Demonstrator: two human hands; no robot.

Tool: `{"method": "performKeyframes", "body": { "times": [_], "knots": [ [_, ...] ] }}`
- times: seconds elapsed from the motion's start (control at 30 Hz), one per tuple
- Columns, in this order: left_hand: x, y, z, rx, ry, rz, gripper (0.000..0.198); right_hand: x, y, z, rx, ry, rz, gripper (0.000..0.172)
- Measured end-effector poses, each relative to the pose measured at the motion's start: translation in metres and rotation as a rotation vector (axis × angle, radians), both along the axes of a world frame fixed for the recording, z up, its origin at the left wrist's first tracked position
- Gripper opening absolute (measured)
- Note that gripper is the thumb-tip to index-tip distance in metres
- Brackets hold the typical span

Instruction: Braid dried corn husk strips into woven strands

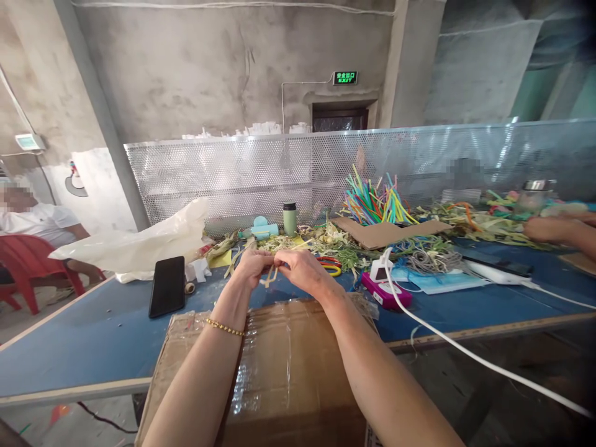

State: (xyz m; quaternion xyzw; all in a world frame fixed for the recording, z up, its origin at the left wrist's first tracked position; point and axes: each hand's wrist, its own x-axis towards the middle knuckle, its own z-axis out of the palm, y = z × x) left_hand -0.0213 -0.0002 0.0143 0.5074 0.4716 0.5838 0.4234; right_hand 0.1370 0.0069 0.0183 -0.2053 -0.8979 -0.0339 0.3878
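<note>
My left hand [254,267] and my right hand [298,267] meet over the far edge of a taped cardboard box [293,354]. Both are closed, fingertips nearly touching, on a thin pale strip [270,279]. A short loop or end of it hangs below the fingers; its material is too small to make out. Gold beads circle my left wrist. Just beyond my hands lies a heap of dried, yellowish-green husk-like strips [326,239]. Red and yellow rings [331,266] rest right of my right hand.
A black phone [167,287] and a plastic bag [135,242] are on the left. A green bottle [289,219] stands behind my hands. Colourful pipe cleaners [377,202], a purple box [384,292] and a white cable [447,338] lie right. Another person's hand [542,230] works far right.
</note>
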Motion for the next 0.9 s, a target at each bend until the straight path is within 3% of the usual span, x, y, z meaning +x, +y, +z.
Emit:
{"method": "performKeyframes", "body": {
  "times": [0.13, 0.43, 0.5, 0.6, 0.7, 0.9],
  "knots": [
    [-0.001, -0.001, 0.001, -0.045, -0.051, -0.023, 0.019, 0.002, -0.001, 0.002, 0.024, -0.038, -0.027, 0.016],
    [-0.002, 0.002, -0.004, 0.027, 0.17, 0.055, 0.009, 0.003, 0.004, 0.004, 0.126, 0.084, -0.058, 0.015],
    [-0.001, -0.002, -0.001, 0.033, 0.194, 0.011, 0.01, 0.004, 0.008, 0.003, 0.056, 0.162, -0.016, 0.017],
    [0.002, -0.009, 0.005, 0.053, 0.216, -0.072, 0.011, 0.005, 0.015, 0.002, -0.203, 0.294, 0.019, 0.017],
    [0.005, -0.014, 0.008, 0.079, 0.213, -0.068, 0.011, 0.006, 0.019, 0.0, -0.404, 0.378, 0.073, 0.012],
    [0.006, -0.013, 0.007, 0.07, 0.185, -0.012, 0.014, 0.007, 0.02, -0.001, -0.483, 0.395, 0.088, 0.015]
  ]
}}
